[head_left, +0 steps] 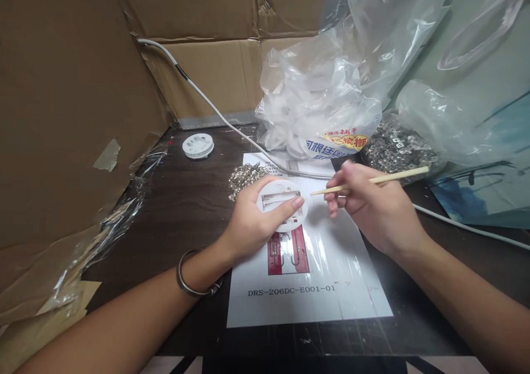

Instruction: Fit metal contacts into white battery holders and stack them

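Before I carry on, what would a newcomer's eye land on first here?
Probably the white round part held in the left hand over the printed sheet, with the right hand pointing a thin wooden stick toward it. Next might come the bulky, crumpled plastic bag behind the hands, and the pile of small shiny metal pieces just beyond the left hand.

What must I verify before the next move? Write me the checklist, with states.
White disc held in left hand: ok, gripped at its side.
Pale stick held in right hand: ok.
Stick tip apart from disc: ok, a gap shows.
Printed sheet uncovered: not ok; disc, left hand and cable overlap it.
Metal pieces near left hand: ok, piled just beyond it.
Disc's recesses all filled: cannot tell, left hand hides part.
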### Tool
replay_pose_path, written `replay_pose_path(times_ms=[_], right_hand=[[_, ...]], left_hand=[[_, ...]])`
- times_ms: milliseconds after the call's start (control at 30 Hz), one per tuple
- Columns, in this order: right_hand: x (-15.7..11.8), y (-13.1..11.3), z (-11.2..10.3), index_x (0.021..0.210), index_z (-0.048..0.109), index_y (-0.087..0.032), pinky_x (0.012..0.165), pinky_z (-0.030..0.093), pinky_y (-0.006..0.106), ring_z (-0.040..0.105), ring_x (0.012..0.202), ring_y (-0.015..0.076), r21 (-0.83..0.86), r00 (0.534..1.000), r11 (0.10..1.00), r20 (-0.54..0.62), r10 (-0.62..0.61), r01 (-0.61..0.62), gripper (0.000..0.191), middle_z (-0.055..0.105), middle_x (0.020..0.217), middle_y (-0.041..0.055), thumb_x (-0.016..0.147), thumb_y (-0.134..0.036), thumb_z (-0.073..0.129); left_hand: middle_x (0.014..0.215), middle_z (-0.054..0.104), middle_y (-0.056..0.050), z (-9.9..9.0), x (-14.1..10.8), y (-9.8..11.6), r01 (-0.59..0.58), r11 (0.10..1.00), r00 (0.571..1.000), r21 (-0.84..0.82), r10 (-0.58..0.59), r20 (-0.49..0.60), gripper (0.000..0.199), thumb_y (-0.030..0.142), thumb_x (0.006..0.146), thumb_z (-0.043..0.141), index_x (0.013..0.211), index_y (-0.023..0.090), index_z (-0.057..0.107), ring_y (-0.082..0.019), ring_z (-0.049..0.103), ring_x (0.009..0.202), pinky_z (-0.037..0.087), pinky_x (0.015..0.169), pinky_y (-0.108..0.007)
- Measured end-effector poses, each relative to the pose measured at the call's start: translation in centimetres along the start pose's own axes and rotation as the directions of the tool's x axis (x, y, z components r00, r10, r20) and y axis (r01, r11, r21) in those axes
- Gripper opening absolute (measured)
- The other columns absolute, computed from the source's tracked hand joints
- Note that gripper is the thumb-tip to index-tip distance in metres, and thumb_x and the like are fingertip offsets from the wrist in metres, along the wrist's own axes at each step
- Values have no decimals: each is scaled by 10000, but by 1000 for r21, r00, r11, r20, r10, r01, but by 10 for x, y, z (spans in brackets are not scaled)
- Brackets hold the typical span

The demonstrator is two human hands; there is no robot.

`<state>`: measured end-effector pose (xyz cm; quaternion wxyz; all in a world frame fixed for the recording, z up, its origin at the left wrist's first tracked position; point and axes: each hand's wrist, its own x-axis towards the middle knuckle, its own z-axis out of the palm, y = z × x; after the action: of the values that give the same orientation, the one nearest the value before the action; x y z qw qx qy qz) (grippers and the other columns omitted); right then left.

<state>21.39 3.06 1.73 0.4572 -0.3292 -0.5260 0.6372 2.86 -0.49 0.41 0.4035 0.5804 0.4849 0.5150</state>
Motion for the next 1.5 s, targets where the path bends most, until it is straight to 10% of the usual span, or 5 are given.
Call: replay_pose_path(times_ms=[567, 1500], right_hand=[[-4, 3, 12, 772, 701, -177, 516, 571, 213, 667, 604, 131, -184, 999, 982, 9, -51, 52, 112, 712, 774, 46, 821, -277, 699], [-2, 13, 10, 781, 731, -206, 613, 604, 240, 689, 740, 151, 68, 998, 996, 15, 54, -54, 132, 708, 791, 43, 790, -338, 734]], left_hand=[[727, 629, 6, -2, -1, 0, -47, 998, 999, 34, 47, 8, 155, 251, 755, 705, 858, 168, 625, -113, 586, 639, 489, 578, -215], [748, 660, -11, -2, -3, 1, -115, 985, 993, 132, 116, -3, 155, 245, 750, 691, 862, 163, 622, -125, 610, 654, 511, 582, -220]])
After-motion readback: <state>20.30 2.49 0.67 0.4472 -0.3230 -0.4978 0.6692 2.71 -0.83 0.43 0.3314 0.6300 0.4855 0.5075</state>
